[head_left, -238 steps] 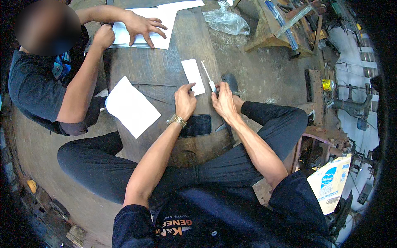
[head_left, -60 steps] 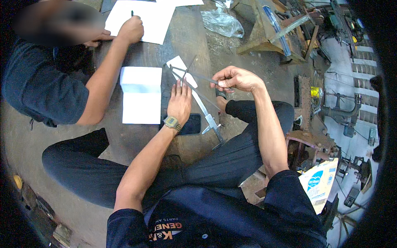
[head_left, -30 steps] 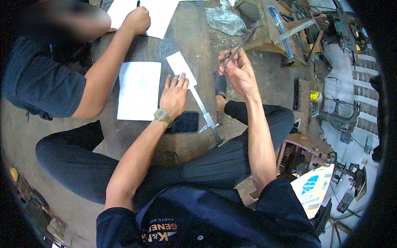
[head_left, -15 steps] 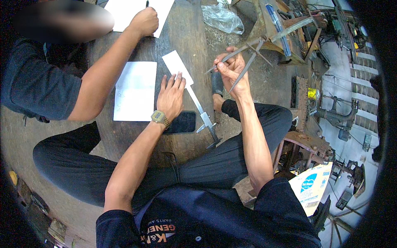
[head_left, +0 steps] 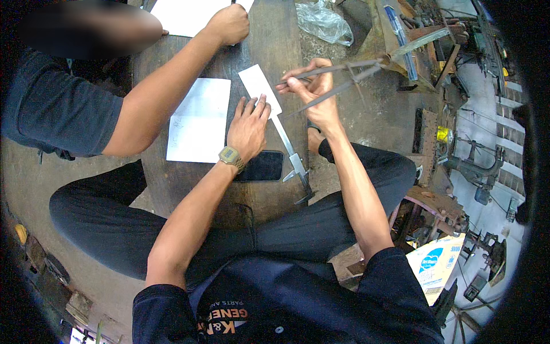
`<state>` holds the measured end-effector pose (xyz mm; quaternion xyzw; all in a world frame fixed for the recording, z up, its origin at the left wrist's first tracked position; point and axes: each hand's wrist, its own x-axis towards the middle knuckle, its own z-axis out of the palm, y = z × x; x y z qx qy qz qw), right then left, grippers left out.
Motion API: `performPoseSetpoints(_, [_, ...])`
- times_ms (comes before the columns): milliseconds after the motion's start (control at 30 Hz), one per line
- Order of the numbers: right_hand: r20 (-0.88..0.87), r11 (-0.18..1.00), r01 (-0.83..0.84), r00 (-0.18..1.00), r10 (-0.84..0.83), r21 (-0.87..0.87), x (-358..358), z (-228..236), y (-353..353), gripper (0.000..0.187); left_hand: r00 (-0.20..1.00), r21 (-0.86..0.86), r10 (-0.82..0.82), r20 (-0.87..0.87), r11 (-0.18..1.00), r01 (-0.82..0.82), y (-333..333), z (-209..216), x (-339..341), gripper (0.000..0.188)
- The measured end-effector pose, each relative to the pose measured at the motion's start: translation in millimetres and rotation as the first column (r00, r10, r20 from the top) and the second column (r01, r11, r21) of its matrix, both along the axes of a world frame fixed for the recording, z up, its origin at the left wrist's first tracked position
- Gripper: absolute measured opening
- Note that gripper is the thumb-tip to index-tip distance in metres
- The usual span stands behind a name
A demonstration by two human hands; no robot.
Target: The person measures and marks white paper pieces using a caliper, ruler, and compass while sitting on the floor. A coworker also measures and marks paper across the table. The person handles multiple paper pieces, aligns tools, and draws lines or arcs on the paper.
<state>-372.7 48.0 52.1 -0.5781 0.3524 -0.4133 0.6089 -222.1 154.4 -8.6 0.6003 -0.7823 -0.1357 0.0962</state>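
My right hand (head_left: pixel 321 100) grips a pair of metal dividers (head_left: pixel 364 73) near one leg. The fingers pinch that leg, and the hinge end points away to the right. The tips are blurred and stay off the bench. My left hand (head_left: pixel 248 131) lies flat, fingers stretched, with its fingertips on a small white rectangular piece (head_left: pixel 259 86). From the near end of that piece runs a vernier caliper (head_left: pixel 294 160), lying slantwise on the wooden bench (head_left: pixel 269 28). A dark phone (head_left: pixel 260 167) rests beside my left wrist, which wears a watch (head_left: pixel 229 155).
A folded white sheet (head_left: pixel 199 120) with faint writing lies left of my left hand. Across from me, a person's hand (head_left: pixel 229 24) holds a pen over another paper (head_left: pixel 177 17). A clear plastic bag (head_left: pixel 323 22) and metal stands (head_left: pixel 429 46) are beyond the bench's right side.
My right hand has brought the dividers closer to the white piece, and their legs have tilted flatter. My left hand stays on the piece. The whole view has shifted slightly.
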Motion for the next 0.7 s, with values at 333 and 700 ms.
performPoseSetpoints(333, [-0.269, 0.982, -0.027, 0.963, -0.024, -0.185, 26, -74, -23, 0.037, 0.971, -0.067, 0.020, -0.239, 0.997, -0.037, -8, -18, 8, 0.051])
performPoseSetpoints(700, [-0.248, 0.989, 0.041, 0.966, -0.076, -0.141, 31, -96, -20, 0.034, 0.942, -0.052, 0.039, -0.333, 0.997, -0.059, -9, -26, 11, 0.040])
